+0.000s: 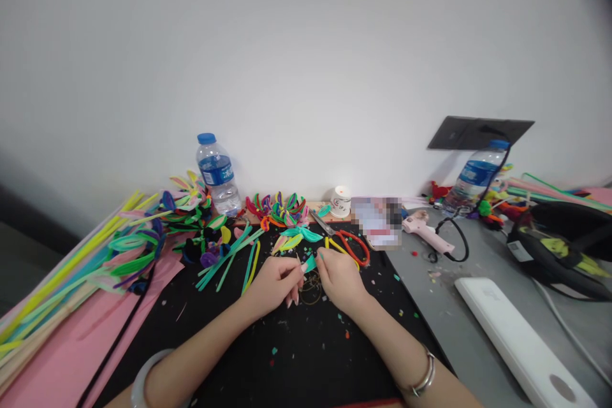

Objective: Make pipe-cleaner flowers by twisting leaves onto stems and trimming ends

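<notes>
My left hand and my right hand meet over the black mat. Between their closed fingertips is a short teal pipe cleaner piece, pinched from both sides. Its exact shape is partly hidden by the fingers. Just beyond the hands lie yellow and teal pipe cleaner petals. Scissors with red handles rest behind my right hand. Thin, wiry loops sit on the mat under the hands. To the left of my left hand are loose teal pipe cleaners.
Pipe cleaner flowers and a water bottle stand at the back. Long pipe cleaners lie on pink sheets at the left. On the right are a pink glue gun, a white oblong device and a black headgear. A paper cup stands by the wall.
</notes>
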`<state>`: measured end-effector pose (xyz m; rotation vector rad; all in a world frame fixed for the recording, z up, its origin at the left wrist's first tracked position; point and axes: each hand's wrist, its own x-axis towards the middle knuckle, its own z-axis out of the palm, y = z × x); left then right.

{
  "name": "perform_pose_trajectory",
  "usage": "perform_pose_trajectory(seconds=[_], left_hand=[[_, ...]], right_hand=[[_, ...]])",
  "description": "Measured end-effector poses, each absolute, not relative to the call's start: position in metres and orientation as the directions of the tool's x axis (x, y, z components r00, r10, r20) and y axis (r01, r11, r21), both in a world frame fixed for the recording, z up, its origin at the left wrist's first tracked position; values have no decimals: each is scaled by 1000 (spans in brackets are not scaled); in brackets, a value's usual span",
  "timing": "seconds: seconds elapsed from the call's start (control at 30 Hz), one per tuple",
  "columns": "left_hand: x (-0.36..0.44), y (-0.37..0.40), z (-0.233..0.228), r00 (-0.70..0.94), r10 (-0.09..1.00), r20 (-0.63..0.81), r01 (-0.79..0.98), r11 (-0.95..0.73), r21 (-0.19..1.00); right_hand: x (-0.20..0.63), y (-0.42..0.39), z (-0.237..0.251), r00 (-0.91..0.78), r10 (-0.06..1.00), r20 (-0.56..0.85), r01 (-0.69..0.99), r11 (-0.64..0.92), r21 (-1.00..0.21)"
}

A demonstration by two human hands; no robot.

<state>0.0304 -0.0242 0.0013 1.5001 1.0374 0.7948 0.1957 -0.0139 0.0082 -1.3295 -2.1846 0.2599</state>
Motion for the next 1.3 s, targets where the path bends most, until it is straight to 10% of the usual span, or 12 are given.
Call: perform_pose_trajectory(seconds=[0.33,0.9,1.3], left_hand=[[30,-29,3,491,870,-34,145,-43,989],[34,-27,-1,372,920,-126,128,84,988],[28,-22,-3,318,948,1,317,-108,942]], right_hand=[[194,-17,13,-454,832,320,480,530,-699],[190,-18,2,-483,830,280,739,558,-378],[198,-11,14,-342,864,371,692,498,-523]])
